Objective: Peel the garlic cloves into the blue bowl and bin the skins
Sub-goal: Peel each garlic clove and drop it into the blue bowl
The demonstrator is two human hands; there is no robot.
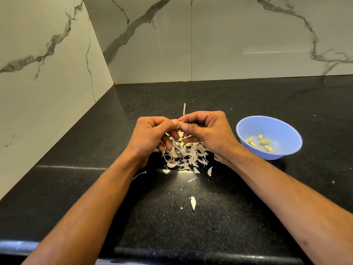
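Both hands meet above the counter on one garlic clove [179,124]. My left hand [152,133] pinches it from the left, and my right hand [205,131] pinches it from the right with thumb and forefinger. A thin dry stalk [184,110] sticks up behind the fingers. Under the hands lies a heap of white garlic skins [188,156] mixed with a few unpeeled cloves [174,153]. The blue bowl [286,129] stands to the right of my right hand and holds several peeled yellowish cloves [264,142].
Loose skin scraps lie nearer me on the black speckled counter [248,197], one scrap [193,202] well apart from the heap. Marble-patterned walls [229,44] close the corner at left and back. The counter's front edge [172,252] runs below my forearms. No bin is in view.
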